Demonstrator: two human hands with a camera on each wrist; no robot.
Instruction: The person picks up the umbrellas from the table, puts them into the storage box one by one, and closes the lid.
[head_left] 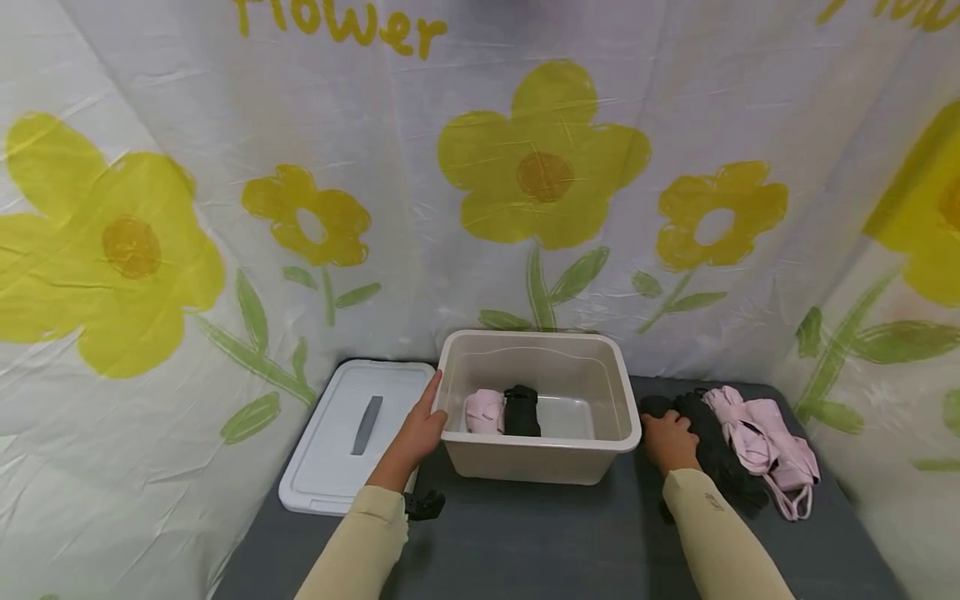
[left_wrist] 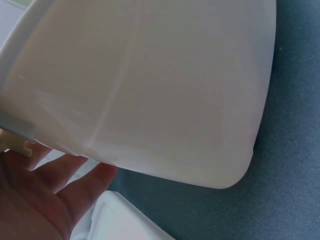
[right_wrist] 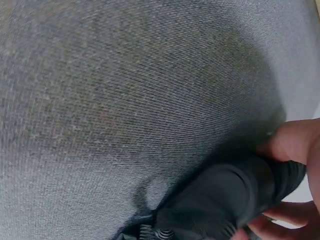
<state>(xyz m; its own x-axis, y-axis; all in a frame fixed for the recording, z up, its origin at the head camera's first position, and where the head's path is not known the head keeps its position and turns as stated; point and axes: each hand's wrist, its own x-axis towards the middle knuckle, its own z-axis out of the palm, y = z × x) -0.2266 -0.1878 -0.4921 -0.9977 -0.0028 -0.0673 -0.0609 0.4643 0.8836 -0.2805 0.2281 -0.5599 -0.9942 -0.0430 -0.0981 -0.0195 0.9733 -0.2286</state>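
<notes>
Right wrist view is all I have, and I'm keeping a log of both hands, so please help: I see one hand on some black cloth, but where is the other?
Observer: The left hand rests against the left side of a beige bin.
Operator: Noted. Does that bin hold anything?
Observer: Yes, a pink bundle and a black bundle sit side by side in its left part.
Operator: Last one: is there a lid anywhere?
Observer: Yes, in the head view a white lid lies to the left of the bin.
</notes>
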